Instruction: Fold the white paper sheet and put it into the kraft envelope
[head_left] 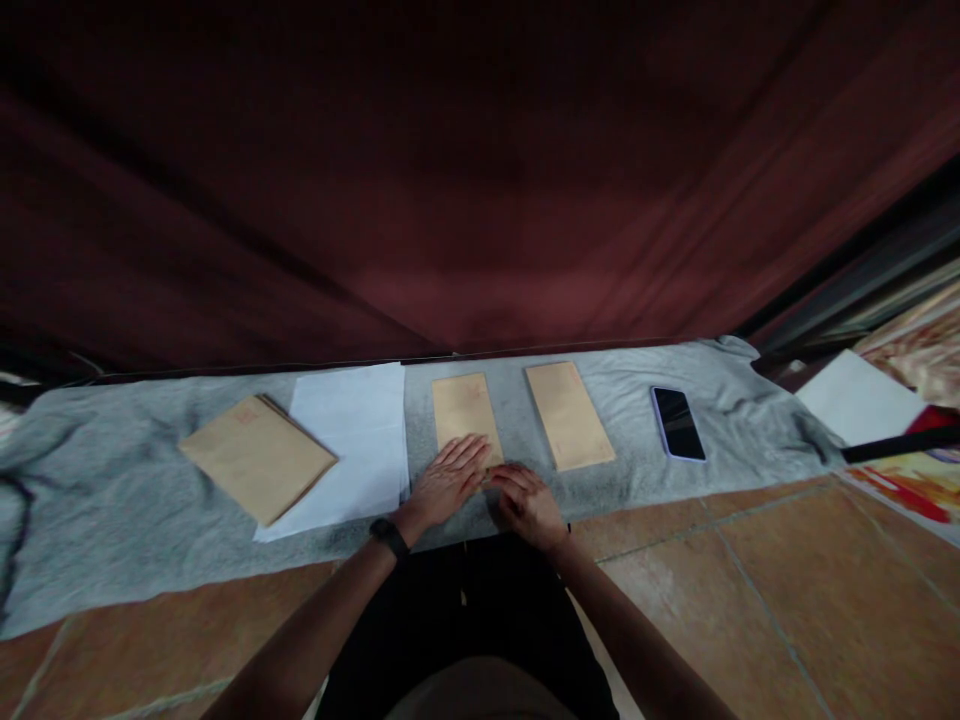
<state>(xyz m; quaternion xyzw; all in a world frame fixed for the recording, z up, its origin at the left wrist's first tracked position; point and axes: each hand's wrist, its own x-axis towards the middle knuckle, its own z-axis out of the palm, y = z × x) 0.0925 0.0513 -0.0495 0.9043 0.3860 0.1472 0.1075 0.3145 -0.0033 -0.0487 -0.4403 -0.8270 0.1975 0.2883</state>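
A brown paper envelope (461, 405) lies on a grey cloth (112, 500) in front of me. My left hand (450, 478) rests flat across its near part, fingers stretched out. At the envelope's near right corner is my right hand (531, 508), its fingers curled and pinching the near edge; the thumb is partly hidden. To the right lies a second brown envelope (570, 415), apart from both hands. On the left, a stack of brown envelopes (259, 460) sits askew, partly over white paper sheets (360, 430).
A phone (679, 425) with a dark screen lies on the cloth to the right. Behind the cloth rises a dark red fabric surface (480, 220). Terracotta floor tiles (750, 590) run along the near side. A white sheet (859, 398) is at the far right.
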